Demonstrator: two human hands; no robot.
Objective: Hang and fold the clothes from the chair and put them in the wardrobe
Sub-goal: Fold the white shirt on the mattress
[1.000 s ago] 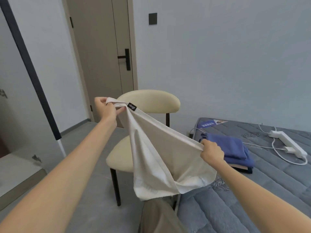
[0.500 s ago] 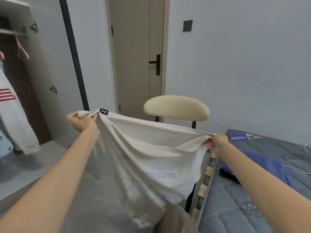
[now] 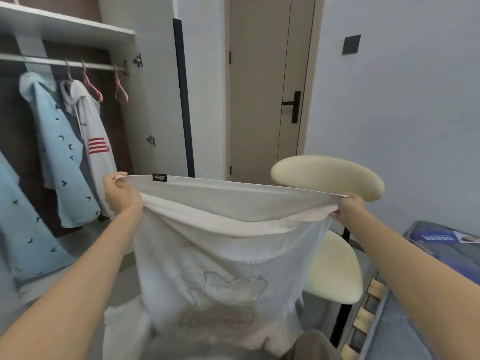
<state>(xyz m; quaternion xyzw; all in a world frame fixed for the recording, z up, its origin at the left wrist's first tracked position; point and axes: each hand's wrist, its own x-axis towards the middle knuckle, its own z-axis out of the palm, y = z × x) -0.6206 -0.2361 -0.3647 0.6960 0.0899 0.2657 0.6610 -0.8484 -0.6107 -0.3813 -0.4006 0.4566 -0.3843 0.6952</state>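
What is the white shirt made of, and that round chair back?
The white shirt looks like thin, soft cotton-type cloth: it droops and wrinkles between the left hand and right hand. The chair back looks padded, with smooth cream leather or vinyl covering; which one, I cannot tell.

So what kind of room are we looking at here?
Most likely a bedroom: an open white wardrobe with light-blue and white garments hanging on its metal rail, a grey quilted mattress on a wooden slatted frame, and a cream padded chair beside it.
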